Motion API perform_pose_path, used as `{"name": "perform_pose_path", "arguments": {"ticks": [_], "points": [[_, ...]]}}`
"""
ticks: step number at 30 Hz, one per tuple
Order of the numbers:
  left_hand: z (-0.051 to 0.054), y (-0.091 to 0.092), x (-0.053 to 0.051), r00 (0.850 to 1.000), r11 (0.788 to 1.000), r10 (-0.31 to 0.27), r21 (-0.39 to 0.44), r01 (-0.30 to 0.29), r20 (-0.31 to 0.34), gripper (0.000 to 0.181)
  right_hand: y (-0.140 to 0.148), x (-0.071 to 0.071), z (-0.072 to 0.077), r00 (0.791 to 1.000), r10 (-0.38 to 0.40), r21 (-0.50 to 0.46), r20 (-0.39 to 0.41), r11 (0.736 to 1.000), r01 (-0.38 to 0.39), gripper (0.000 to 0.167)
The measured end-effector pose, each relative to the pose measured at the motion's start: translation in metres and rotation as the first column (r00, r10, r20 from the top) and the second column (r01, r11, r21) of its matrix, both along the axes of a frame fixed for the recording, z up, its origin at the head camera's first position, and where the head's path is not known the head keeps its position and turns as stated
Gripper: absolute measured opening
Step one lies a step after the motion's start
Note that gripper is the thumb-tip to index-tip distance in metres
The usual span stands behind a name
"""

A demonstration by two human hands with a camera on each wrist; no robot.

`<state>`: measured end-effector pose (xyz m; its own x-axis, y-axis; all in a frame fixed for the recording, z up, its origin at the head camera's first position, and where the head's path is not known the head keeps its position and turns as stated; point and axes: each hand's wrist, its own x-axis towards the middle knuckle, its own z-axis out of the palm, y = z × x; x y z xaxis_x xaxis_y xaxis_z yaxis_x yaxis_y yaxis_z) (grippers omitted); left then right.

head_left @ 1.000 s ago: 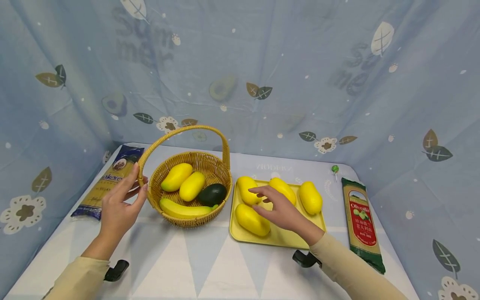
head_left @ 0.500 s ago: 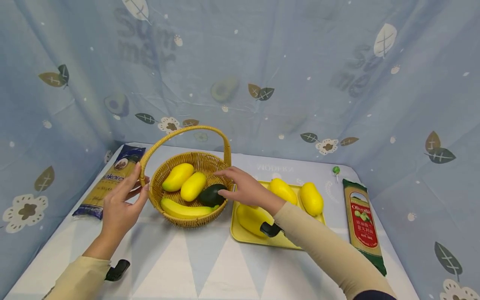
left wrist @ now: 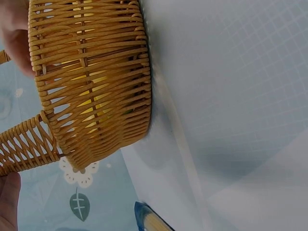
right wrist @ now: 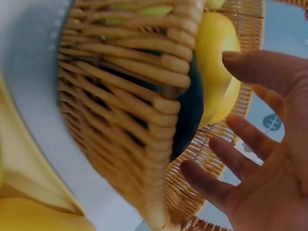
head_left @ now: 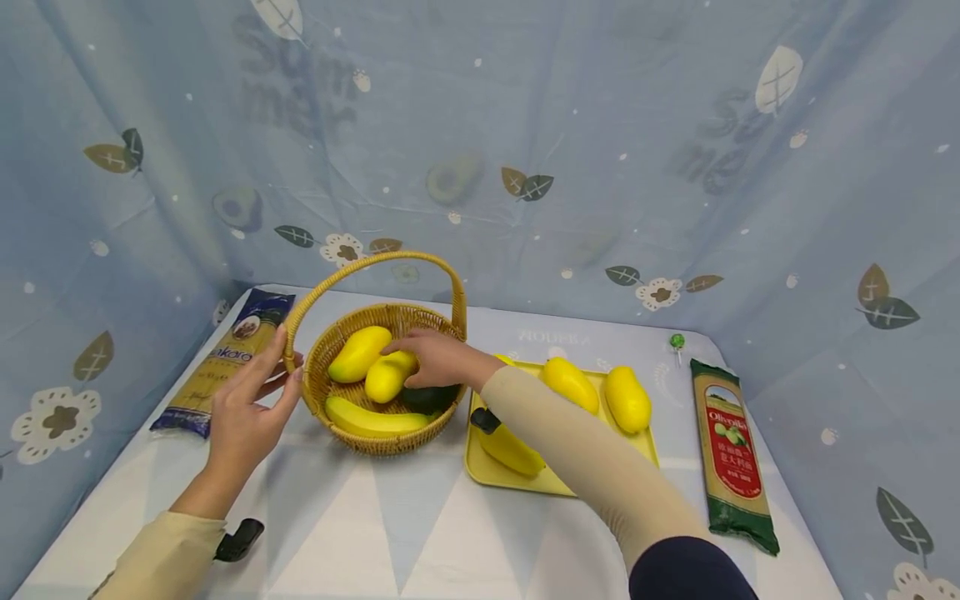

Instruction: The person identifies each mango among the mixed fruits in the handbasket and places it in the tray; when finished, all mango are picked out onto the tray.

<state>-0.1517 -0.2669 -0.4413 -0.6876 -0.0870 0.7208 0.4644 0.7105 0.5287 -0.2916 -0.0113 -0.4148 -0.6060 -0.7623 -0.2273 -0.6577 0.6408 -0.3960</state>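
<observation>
A woven basket (head_left: 450, 400) with a tall handle holds two mangoes, a dark avocado (head_left: 423, 400) and a banana (head_left: 375, 421). My left hand (head_left: 243, 417) holds the foot of the basket handle on the left side, thumb in front and fingers behind. Reaching over the right rim, my right hand (head_left: 438, 358) has its fingertips at the mango (head_left: 386, 382) in the middle of the basket and covers part of the avocado. In the right wrist view its fingers are spread beside that mango (right wrist: 216, 53), not closed round it. The other mango (head_left: 360, 354) lies further left.
A yellow tray (head_left: 480, 475) with several mangoes (head_left: 570, 385) stands right of the basket, partly under my right sleeve. A blue-ended spaghetti pack (head_left: 213, 367) lies at left, a green-ended one (head_left: 731, 450) at right. A green lollipop (head_left: 677, 340) is near the back.
My right hand has moved left from above the tray, over the basket's right rim, to the middle mango. My left hand has stayed at the handle.
</observation>
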Motion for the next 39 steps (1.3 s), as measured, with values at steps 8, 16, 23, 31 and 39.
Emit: {"name": "perform_pose_path", "arguments": {"ticks": [8,16,23,31,39], "points": [[0.002,0.0,0.001,1.0,1.0,0.005,-0.006,-0.005,-0.001,0.08,-0.019,-0.009,-0.005,0.998,0.068,0.082,-0.003,0.994,-0.068,0.053],[0.001,0.0,0.001,0.999,1.0,0.025,-0.019,-0.024,0.029,0.08,-0.033,-0.005,-0.007,0.999,0.048,0.103,0.01,0.994,-0.049,0.051],[0.0,-0.001,0.001,1.0,1.0,0.02,-0.018,-0.02,0.014,0.081,-0.036,-0.006,-0.009,0.997,0.038,0.096,0.068,0.994,-0.045,0.053],[0.0,0.0,0.001,1.0,1.0,0.005,-0.01,-0.005,-0.01,0.08,-0.033,-0.006,-0.007,0.995,0.094,0.056,0.034,0.994,-0.096,0.053],[0.0,0.0,0.001,1.0,1.0,0.001,0.002,-0.001,-0.006,0.079,-0.021,0.0,0.005,0.992,0.117,0.009,-0.041,0.993,-0.116,0.054]]}}
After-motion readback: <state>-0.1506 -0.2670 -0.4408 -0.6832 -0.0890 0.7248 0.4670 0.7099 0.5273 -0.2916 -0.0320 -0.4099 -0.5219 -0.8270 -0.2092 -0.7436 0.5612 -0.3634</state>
